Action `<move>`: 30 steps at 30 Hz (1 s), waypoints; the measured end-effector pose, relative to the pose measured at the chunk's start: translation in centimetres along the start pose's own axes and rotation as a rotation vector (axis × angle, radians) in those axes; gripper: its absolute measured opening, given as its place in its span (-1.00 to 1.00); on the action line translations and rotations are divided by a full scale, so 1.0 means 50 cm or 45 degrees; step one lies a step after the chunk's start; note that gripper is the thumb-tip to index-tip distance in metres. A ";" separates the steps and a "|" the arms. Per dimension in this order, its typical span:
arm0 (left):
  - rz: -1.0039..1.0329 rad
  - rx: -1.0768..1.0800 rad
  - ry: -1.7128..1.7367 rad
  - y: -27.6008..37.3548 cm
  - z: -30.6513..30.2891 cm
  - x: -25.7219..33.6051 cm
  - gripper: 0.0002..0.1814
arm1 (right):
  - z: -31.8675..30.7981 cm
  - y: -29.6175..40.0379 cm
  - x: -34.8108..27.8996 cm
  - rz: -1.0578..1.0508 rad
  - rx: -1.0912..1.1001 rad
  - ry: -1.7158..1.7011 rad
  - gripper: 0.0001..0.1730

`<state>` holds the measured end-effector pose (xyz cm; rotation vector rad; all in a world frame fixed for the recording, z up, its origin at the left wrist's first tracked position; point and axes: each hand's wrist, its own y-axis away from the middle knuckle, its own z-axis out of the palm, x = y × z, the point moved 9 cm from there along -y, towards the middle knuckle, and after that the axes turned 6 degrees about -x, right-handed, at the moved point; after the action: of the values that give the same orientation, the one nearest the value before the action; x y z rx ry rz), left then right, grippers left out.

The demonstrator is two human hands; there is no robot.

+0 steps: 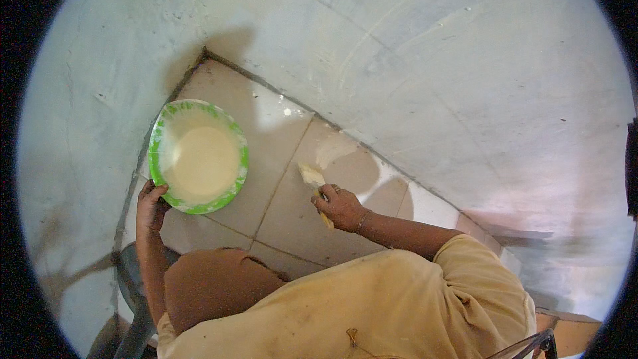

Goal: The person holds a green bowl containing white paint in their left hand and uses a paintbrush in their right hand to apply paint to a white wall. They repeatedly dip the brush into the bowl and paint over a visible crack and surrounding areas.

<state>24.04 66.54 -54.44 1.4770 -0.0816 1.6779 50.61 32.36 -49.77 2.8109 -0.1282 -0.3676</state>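
Observation:
My left hand (153,203) grips the lower left rim of a green plastic basin (242,167), thumb over the edge. Cream-coloured liquid, like paint, lies in the basin (205,159), and pale smears coat its rim and inner wall. To the right, my right hand (341,208) is closed around the yellowish handle of a paintbrush (313,176). The brush's bristles carry cream liquid and point up and to the left, away from my body. Whether the basin rests on the floor or is held above it, I cannot tell.
Pale, patchy walls (398,50) meet at a corner beyond the basin. Large floor tiles (271,239) with dark joints lie below, with white spots (287,111) near the right wall. A dark chair-like object (134,279) stands at lower left, and an orange-brown block (573,331) at lower right.

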 end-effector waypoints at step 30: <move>0.035 -0.036 0.002 -0.007 0.012 0.010 -0.39 | -0.480 0.258 0.144 0.955 0.643 -0.874 -0.60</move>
<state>24.75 66.67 -54.02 1.4595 -0.1243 1.6931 63.23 26.01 -25.38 2.6566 -1.5365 -1.1947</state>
